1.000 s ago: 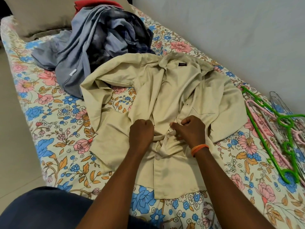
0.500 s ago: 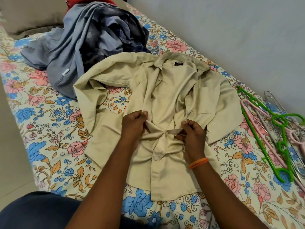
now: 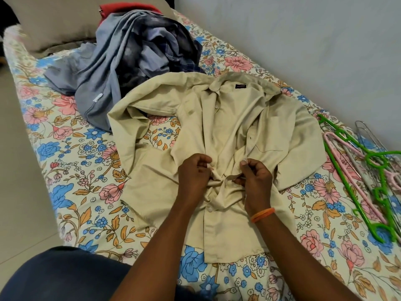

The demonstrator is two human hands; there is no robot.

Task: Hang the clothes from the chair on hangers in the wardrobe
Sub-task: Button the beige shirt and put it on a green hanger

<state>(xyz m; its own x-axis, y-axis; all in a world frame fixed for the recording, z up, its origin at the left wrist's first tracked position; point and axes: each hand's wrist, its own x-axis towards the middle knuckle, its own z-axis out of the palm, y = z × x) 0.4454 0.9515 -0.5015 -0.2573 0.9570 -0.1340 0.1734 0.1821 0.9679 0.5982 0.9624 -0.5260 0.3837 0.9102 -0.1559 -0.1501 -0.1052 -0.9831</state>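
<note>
A beige button-up shirt lies front-up on the floral bedsheet, collar toward the far side and upper front spread apart. My left hand pinches the left front edge at mid-chest. My right hand, with an orange band at its wrist, pinches the right front edge just beside it. The cloth bunches between the two hands. Below them the front is buttoned. Several hangers lie at the right: a green one, a pink one and wire ones.
A heap of blue-grey and dark clothes sits beyond the shirt, with a red garment behind it and a beige pillow at far left. A white wall runs along the bed's right side. Floor lies left.
Both hands have worked up the shirt's front from a lower button to the mid-chest opening, still pinching the two edges. The view shifted slightly.
</note>
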